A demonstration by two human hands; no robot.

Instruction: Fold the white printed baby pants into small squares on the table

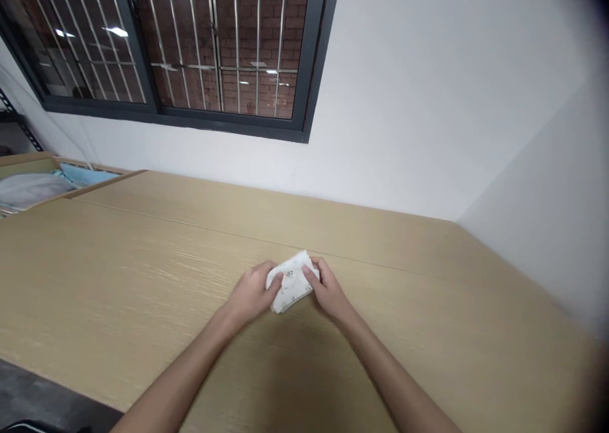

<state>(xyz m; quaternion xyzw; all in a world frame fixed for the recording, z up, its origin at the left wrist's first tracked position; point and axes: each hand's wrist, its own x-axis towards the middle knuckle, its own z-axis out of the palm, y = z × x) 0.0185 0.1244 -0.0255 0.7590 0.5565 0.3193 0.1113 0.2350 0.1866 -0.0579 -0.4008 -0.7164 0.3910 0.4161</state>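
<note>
Between my two hands is a small white packet [294, 283] with faint printed marks and a little dark figure on its face. It looks soft and roughly rectangular, and tilts up toward the right; I cannot tell its exact kind. My left hand [254, 288] grips its left end, thumb on top and fingers behind. At the opposite end my right hand [329, 288] pinches it, with the thumb pressed on the upper face. The fingers underneath are mostly hidden. Both hands hold the packet over the wooden table [190, 281].
A wooden-edged box [104, 180] with pale and light-blue soft items stands at the far left. Behind the table rise a white wall [404, 103] and a dark-framed window [228, 119] with metal bars. Dark floor [47, 395] shows at the lower left.
</note>
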